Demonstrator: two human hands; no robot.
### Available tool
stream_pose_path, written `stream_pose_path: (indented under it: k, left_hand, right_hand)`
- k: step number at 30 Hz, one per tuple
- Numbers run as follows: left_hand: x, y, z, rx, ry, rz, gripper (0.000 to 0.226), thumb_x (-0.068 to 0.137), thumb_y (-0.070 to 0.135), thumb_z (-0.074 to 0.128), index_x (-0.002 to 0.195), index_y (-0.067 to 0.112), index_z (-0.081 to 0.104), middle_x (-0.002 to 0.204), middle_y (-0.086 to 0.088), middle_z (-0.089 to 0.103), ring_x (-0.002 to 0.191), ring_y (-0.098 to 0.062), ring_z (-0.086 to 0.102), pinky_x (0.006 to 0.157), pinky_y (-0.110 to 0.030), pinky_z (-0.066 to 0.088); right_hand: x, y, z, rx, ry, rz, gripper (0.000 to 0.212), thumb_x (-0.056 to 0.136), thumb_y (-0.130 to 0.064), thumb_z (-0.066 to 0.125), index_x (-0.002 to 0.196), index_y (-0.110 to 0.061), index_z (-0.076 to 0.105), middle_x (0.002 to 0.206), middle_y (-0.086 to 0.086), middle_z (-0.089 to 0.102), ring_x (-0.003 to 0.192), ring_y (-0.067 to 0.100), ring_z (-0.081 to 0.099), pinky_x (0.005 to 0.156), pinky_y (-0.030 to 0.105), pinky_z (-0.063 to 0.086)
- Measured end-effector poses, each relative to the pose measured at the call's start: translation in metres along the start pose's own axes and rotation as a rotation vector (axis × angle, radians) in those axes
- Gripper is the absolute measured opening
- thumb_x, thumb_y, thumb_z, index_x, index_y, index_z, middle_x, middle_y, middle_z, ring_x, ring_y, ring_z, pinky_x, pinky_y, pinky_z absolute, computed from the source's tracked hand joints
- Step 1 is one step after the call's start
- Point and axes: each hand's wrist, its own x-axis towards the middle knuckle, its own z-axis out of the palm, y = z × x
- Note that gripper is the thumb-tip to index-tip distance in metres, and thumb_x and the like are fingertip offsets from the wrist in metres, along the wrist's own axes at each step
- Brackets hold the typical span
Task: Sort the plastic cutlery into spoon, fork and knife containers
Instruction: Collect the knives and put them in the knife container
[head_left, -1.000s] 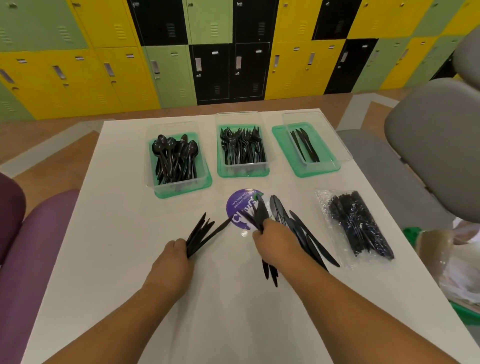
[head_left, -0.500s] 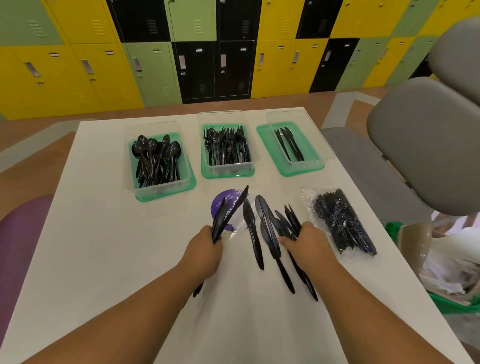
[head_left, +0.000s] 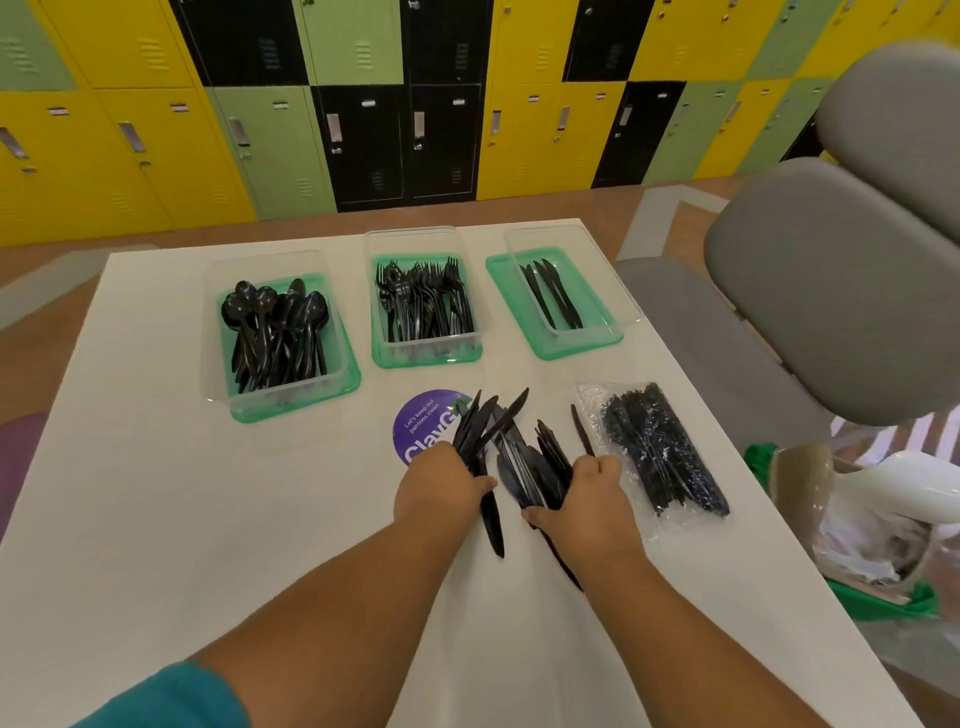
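Now the two grips have come together at the near middle of the desk (head_left: 208, 519). A second ago the left grip (head_left: 441, 488) held its bunch off to the left, while the right grip (head_left: 589, 506) lay on knives spread loosely over the desk. Those knives have since been swept up, so the black knives sit in two bundles side by side. I judge the gathering nearly done, with one carry to the knife container next.

The left grip is curled tight round the left bundle (head_left: 480, 423). Its blades fan up and away, and one handle pokes out toward the person. The right grip is likewise wrapped round the right bundle (head_left: 540, 467), with the thumb on the near side and handles running back under the wrist. The bundles look close to touching, but I cannot tell whether they do.

Just beyond the left grip, a purple sticker (head_left: 421, 426) is partly covered by the fanned blades. A stray knife (head_left: 581, 431) lies ungrasped just beyond the right grip, beside a clear bag (head_left: 660, 452) of more cutlery.

Farther off stand the three containers. The spoon container (head_left: 311, 397) on the left and the fork container (head_left: 426, 358) in the middle are well filled. The knife container (head_left: 576, 345) on the right holds only a few.
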Motion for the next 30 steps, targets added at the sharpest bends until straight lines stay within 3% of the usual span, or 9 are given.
stream_pose_path:
  k: [3,6,8,11,15,17,20,25,30]
  left_hand:
    - [0.001,0.0,0.001,0.033,0.006,-0.022,0.044,0.078,0.043,0.071,0.107,0.012,0.058,0.087,-0.003,0.057,0.078,-0.02,0.055,0.074,-0.031,0.051]
    - [0.0,0.001,0.002,0.053,0.015,-0.026,0.04,0.079,0.039,0.069,0.107,0.012,0.057,0.087,-0.003,0.057,0.08,-0.021,0.058,0.076,-0.033,0.055]
    - [-0.001,-0.001,0.002,0.069,0.031,-0.018,0.035,0.081,0.032,0.066,0.107,0.011,0.057,0.087,-0.004,0.056,0.079,-0.022,0.057,0.074,-0.032,0.055]
    - [-0.001,-0.005,0.001,0.104,0.036,0.013,0.028,0.082,0.024,0.061,0.105,0.01,0.056,0.09,-0.006,0.058,0.078,-0.023,0.053,0.068,-0.03,0.049]
    - [-0.002,-0.009,-0.002,0.146,0.025,0.017,0.022,0.081,0.021,0.06,0.1,0.01,0.057,0.088,-0.005,0.056,0.077,-0.023,0.053,0.067,-0.029,0.047]
    - [-0.002,-0.011,-0.005,0.149,0.014,0.0,0.021,0.079,0.021,0.061,0.097,0.01,0.059,0.084,-0.004,0.055,0.077,-0.023,0.055,0.067,-0.029,0.048]
    - [-0.004,-0.016,-0.01,0.162,0.009,-0.013,0.02,0.078,0.022,0.062,0.093,0.01,0.058,0.081,-0.003,0.053,0.074,-0.022,0.054,0.063,-0.028,0.045]
    - [-0.008,-0.024,-0.016,0.294,0.004,0.035,0.027,0.082,0.025,0.06,0.105,0.011,0.057,0.086,-0.002,0.051,0.077,-0.021,0.052,0.065,-0.027,0.041]
    - [-0.011,-0.037,-0.021,0.285,0.013,0.046,0.028,0.083,0.026,0.058,0.107,0.014,0.052,0.099,-0.003,0.059,0.08,-0.02,0.052,0.067,-0.028,0.04]
  right_hand:
    - [0.007,0.001,0.001,-0.018,-0.055,0.042,0.109,0.071,-0.047,0.079,0.148,-0.003,0.017,0.156,0.011,0.013,0.122,0.028,0.054,0.095,0.035,0.048]
    - [0.011,0.0,0.002,-0.021,-0.098,0.093,0.117,0.071,-0.049,0.078,0.151,-0.002,0.007,0.158,0.012,0.011,0.126,0.027,0.052,0.096,0.035,0.047]
    - [0.014,-0.001,0.003,-0.022,-0.08,0.092,0.103,0.075,-0.043,0.077,0.148,-0.002,0.017,0.149,0.013,0.025,0.119,0.028,0.056,0.093,0.036,0.049]
    - [0.015,-0.004,0.005,-0.05,-0.055,0.058,0.062,0.082,-0.036,0.072,0.127,-0.005,0.043,0.126,0.012,0.042,0.103,0.028,0.061,0.085,0.036,0.052]
    - [0.018,-0.009,0.011,-0.102,-0.104,0.015,0.03,0.088,-0.022,0.062,0.111,-0.005,0.052,0.117,0.013,0.052,0.1,0.027,0.059,0.072,0.027,0.042]
    - [0.02,-0.011,0.013,-0.109,-0.108,0.018,0.01,0.086,-0.016,0.06,0.086,-0.01,0.053,0.106,0.01,0.058,0.089,0.025,0.058,0.066,0.026,0.039]
    - [0.022,-0.012,0.017,-0.146,-0.138,0.039,0.034,0.085,-0.013,0.058,0.06,-0.019,0.034,0.078,0.0,0.051,0.074,0.02,0.051,0.062,0.025,0.039]
    - [0.022,-0.017,0.014,-0.225,-0.194,0.03,0.029,0.085,-0.021,0.057,0.062,-0.019,0.04,0.067,-0.005,0.042,0.074,0.019,0.052,0.062,0.025,0.04]
    - [0.019,-0.016,0.011,-0.337,-0.168,-0.055,0.006,0.087,-0.024,0.055,0.087,-0.018,0.056,0.075,-0.004,0.053,0.077,0.02,0.053,0.065,0.025,0.04]
